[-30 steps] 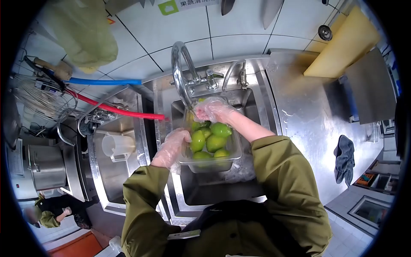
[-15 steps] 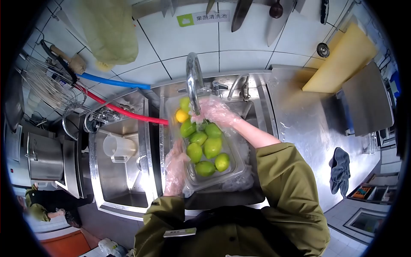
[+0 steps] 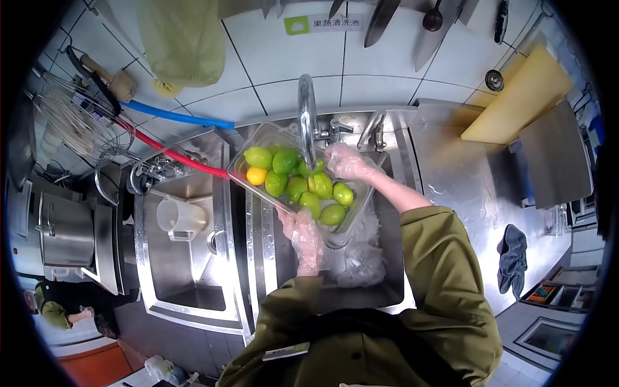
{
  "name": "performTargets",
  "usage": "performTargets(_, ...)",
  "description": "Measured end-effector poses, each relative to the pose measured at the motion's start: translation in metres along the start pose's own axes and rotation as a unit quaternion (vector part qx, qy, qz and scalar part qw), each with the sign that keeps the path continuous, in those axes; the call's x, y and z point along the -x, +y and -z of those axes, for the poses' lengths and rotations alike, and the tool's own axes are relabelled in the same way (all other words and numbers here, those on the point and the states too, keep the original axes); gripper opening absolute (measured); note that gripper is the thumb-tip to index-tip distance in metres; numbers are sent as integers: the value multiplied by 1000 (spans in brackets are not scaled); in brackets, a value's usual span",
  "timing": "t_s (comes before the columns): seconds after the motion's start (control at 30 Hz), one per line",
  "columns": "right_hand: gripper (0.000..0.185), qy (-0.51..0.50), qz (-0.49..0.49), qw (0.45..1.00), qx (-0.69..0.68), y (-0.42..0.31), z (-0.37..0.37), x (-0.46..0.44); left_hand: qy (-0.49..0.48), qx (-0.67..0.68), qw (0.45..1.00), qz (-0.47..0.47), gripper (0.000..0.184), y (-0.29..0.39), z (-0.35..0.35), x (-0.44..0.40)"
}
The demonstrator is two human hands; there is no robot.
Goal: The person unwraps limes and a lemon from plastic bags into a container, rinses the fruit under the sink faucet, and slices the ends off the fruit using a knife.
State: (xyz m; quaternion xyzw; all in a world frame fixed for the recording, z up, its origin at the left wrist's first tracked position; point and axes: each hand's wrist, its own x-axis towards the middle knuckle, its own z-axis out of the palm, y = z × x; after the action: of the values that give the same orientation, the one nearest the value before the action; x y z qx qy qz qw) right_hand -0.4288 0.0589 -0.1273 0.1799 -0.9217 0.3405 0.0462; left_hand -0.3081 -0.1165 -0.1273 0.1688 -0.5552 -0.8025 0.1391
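Note:
A clear plastic container [image 3: 361,219] full of green limes [image 3: 320,186], with one yellow-orange citrus fruit [image 3: 256,175], is held over the sink at a slant. My left hand [image 3: 303,242], in a clear plastic glove, grips its near left side. At its far right rim, my gloved right hand [image 3: 348,161] is closed, close to the tap [image 3: 307,109]; its fingertips are partly hidden. The spout ends above the fruit. Below the container, a crumpled clear plastic bag [image 3: 361,258] lies in the sink basin [image 3: 380,293].
Left of me, a second basin [image 3: 193,297] holds a white plastic jug [image 3: 184,218]. A red hose [image 3: 187,164] runs to the container's left end. On the steel counter [image 3: 445,219] at right lies a dark cloth [image 3: 511,261]. Knives [image 3: 382,22] hang above. Another person [image 3: 61,306] stands far left.
The container has turned and shifted up and left, its left end now at the sink's edge. My right hand has moved from the fruit to the far right rim; my left hand has moved right.

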Motion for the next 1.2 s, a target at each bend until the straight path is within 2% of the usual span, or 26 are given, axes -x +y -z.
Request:
performTargets(0.03, 17, 28, 23, 999, 18, 9, -4, -6, -6, -14, 1000, 26, 36, -7, -1, -4)
performTargets(0.07, 16, 54, 44, 997, 34, 15, -8, -10, -13, -18, 995, 98, 24, 9, -6, -5)
performTargets(0.1, 15, -7, -10, 999, 37, 5, 4, -14, -20, -23, 985, 168, 13, 18, -9, -9)
performTargets(0.2, 16, -16, -48, 999, -8, 3, 15, -21, -35, -2, 949, 312, 17, 7, -4, -36)
performTargets(0.3, 16, 59, 24, 997, 51, 1, 12, -20, -70, -39, 950, 300, 18, -1, -2, -44)
performTargets(0.4, 20, 180, -11, 960, 216, -34, 4, 15, -84, -58, 950, 294, 17, 4, -1, -46)
performTargets(0.47, 27, -25, -3, 960, 279, -43, -13, 42, -102, -47, 949, 294, 17, 6, -3, -49)
performTargets(0.5, 27, -13, -13, 975, 221, -51, -27, 52, -117, -41, 947, 296, 16, 7, -1, -51)
performTargets(0.6, 19, 25, 4, 987, 156, -49, -52, 40, -138, -48, 942, 302, 13, 23, -4, -50)
performTargets(0.67, 17, -17, -7, 983, 185, -46, -54, 22, -142, -50, 939, 309, 11, 35, 3, -50)
performTargets(0.7, 14, -89, 7, 975, 204, -56, -37, 19, -150, -69, 937, 308, 11, 44, 7, -51)
performTargets(0.8, 15, 14, -125, 942, 311, -110, 40, 33, -196, -120, 921, 315, 11, 63, 19, -55)
performTargets(0.87, 19, 93, -118, 949, 277, -67, 25, 46, -246, -158, 898, 328, 12, 71, 33, -55)
performTargets(0.9, 22, 38, -135, 983, 114, -48, 19, 54, -235, -174, 896, 335, 15, 75, 31, -47)
performTargets(1.0, 20, 32, -73, 996, -46, -52, 6, 75, -362, -292, 870, 162, 14, 70, 62, -28)
performTargets(1.03, 16, -4, -130, 989, -66, -60, 6, 87, -392, -340, 849, 100, 15, 66, 73, -24)
performTargets(1.07, 15, 20, -135, 988, -68, -63, 0, 104, -414, -384, 825, 36, 16, 61, 84, -21)
performTargets(1.13, 13, 74, -213, 967, -122, -78, -8, 136, -254, -250, 921, 154, 16, 71, 61, 27)
performTargets(1.17, 14, 93, -241, 959, -120, -82, -16, 148, -159, -141, 964, 158, 10, 66, 44, 44)
performTargets(1.2, 15, 113, -267, 950, -117, -85, -24, 157, -180, -170, 957, 151, 10, 62, 48, 36)
